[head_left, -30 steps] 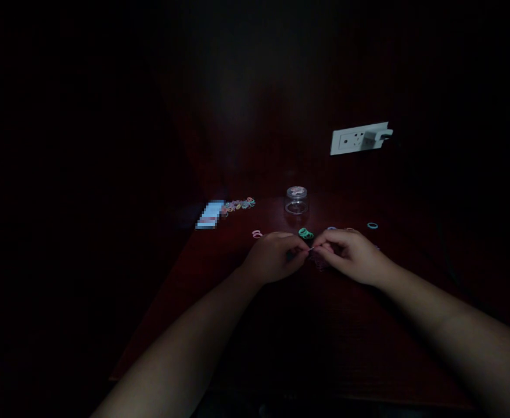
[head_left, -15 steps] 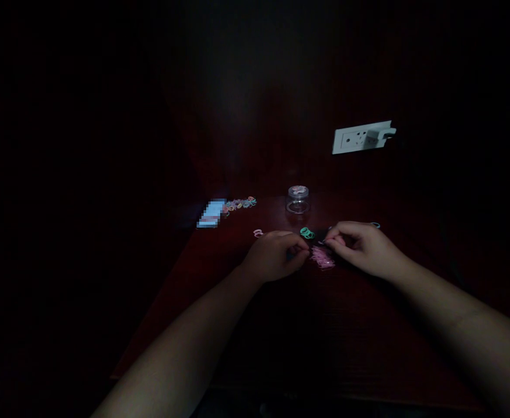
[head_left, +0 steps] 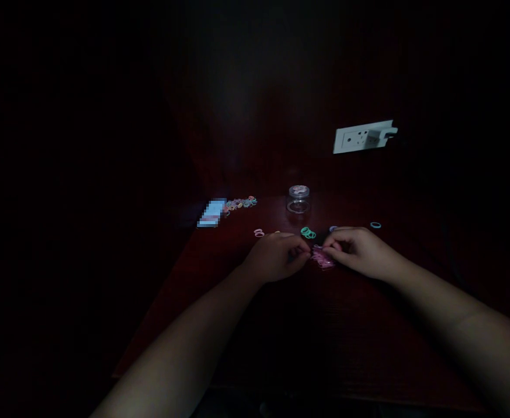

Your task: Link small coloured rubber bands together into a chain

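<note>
A small heap of pink hair ties (head_left: 323, 259) lies on the dark red table between my hands. My left hand (head_left: 276, 256) is closed in a pinch at the heap's left edge; whatever its fingertips hold is too small to make out. Over the heap's right side, my right hand (head_left: 359, 251) has thumb and forefinger pressed together, and their contents cannot be made out. Green hair ties (head_left: 308, 233) sit just beyond the heap. A purple hair tie (head_left: 333, 229) shows behind my right fingers, and a light blue hair tie (head_left: 376, 225) lies farther right.
Pale pink hair ties (head_left: 259, 233) lie beyond my left hand. At the back stands a clear lidded jar (head_left: 298, 200). A mixed pile of hair ties (head_left: 241, 204) adjoins a lit phone (head_left: 212, 213) at the left edge. A wall socket (head_left: 362, 137) holds a plug.
My right hand has shifted slightly down onto the pink heap, uncovering the purple and light blue hair ties behind it. My left hand has stayed nearly still.
</note>
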Available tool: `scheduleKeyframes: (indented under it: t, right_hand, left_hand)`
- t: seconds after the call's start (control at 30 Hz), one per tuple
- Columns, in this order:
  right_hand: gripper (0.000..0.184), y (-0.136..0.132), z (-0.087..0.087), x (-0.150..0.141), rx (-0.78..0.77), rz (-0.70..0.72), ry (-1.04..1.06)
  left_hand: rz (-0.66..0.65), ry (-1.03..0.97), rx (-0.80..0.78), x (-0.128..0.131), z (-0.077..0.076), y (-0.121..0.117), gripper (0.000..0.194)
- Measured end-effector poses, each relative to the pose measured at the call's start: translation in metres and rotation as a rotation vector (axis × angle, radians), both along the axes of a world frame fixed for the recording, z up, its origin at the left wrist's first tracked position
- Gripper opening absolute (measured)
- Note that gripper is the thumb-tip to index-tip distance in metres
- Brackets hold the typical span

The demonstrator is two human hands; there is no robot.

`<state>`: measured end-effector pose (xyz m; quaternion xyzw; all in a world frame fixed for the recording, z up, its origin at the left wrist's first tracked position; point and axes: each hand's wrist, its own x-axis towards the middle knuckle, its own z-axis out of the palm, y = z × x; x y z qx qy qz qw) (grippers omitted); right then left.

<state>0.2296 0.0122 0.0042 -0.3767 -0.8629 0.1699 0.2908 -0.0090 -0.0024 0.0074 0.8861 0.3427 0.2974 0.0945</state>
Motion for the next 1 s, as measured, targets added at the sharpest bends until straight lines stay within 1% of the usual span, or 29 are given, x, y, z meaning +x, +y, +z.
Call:
scheduleKeyframes:
  t: [0.27, 0.43, 0.6, 0.77, 1.0]
  right_hand:
    - [0.017, -0.005, 0.003, -0.007, 0.032, 0.063, -0.015]
    - [0.017, -0.008, 0.004, -0.008, 0.066, 0.099, -0.009]
    - [0.019, -0.009, 0.007, -0.008, 0.05, 0.09, -0.004]
    - [0.02, -0.01, 0.008, -0.008, 0.033, 0.084, 0.008]
    - [0.023, -0.011, 0.006, -0.009, -0.001, 0.091, -0.001]
  left_hand:
    - [0.016, -0.013, -0.003, 0.0, 0.004, -0.003, 0.018]
    - [-0.002, 0.038, 0.024, 0.0, 0.003, 0.0, 0.011]
    - [-0.018, 0.036, 0.01, -0.002, 0.0, 0.001, 0.012]
    - [-0.049, 0.02, 0.025, -0.002, 0.002, 0.0, 0.01]
    - [-0.049, 0.018, 0.001, -0.002, 0.004, -0.001, 0.009]
